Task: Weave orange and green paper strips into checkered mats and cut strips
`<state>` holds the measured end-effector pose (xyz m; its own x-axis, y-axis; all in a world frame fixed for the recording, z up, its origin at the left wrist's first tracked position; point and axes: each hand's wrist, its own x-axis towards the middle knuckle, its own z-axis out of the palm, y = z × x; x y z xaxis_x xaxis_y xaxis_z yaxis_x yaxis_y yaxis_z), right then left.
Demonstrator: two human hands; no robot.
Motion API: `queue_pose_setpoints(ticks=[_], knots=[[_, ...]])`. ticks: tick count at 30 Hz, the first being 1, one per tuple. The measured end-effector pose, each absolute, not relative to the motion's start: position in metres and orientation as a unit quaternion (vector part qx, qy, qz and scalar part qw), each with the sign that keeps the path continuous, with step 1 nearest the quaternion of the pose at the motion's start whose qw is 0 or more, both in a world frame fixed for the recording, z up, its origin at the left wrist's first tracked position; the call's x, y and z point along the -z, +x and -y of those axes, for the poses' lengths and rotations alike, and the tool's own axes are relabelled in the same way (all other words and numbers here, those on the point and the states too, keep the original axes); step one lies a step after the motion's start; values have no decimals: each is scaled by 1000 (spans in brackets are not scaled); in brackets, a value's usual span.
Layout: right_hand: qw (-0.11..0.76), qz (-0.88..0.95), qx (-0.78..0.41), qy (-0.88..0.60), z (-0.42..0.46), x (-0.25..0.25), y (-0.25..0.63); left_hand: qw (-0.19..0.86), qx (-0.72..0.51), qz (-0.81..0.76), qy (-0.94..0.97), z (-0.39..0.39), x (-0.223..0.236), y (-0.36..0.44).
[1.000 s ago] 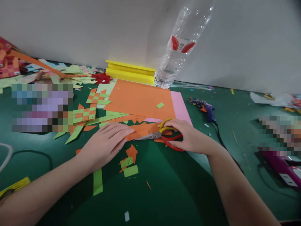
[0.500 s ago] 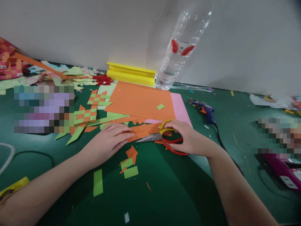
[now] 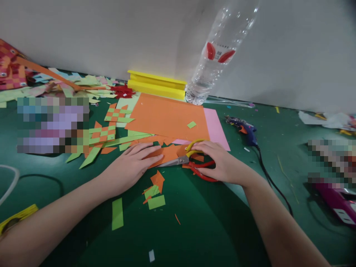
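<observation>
My right hand [image 3: 224,163] grips a pair of scissors [image 3: 180,160] with one yellow and one red handle loop. Its pointed blades reach left along the near edge of an orange paper strip [image 3: 169,152]. Across the strip's left part lies my left hand [image 3: 133,167], palm down, fingers stretched out and pressing on the paper. The fingertips are close to the blades, and the strip's left end is hidden beneath them. Just in front are orange scraps [image 3: 158,180] and green scraps [image 3: 156,202].
Behind my hands lie an orange sheet [image 3: 167,115] and a pink sheet [image 3: 215,124]. Woven paper fish [image 3: 102,133] are at left. A leaning plastic bottle [image 3: 207,74] and a folded yellow piece [image 3: 155,86] stand by the wall. A blue glue gun [image 3: 247,133] with a cord rests right.
My left hand has slid slightly right along the orange strip, its fingers flatter and closer to the scissors. The scissors have shifted slightly left. The whole view has moved a little.
</observation>
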<state>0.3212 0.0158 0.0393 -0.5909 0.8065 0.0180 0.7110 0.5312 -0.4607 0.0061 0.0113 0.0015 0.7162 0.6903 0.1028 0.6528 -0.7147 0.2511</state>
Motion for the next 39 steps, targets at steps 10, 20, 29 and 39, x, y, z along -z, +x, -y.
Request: queue_pose_setpoints(ticks=[10,20,29,39], knots=[[108,868,-201,-442,-15,-39,321,65,-77,-369,924,-10,2,6],[93,863,-208,-451,-16,-42,327,69,-54,-376,922,-10,-3,8],[91,868,-190,-450,-17,-40,328,72,-27,-387,919,-9,-3,9],[96,868,-204,-442,-16,-42,327,69,-48,-379,922,-9,-2,8]])
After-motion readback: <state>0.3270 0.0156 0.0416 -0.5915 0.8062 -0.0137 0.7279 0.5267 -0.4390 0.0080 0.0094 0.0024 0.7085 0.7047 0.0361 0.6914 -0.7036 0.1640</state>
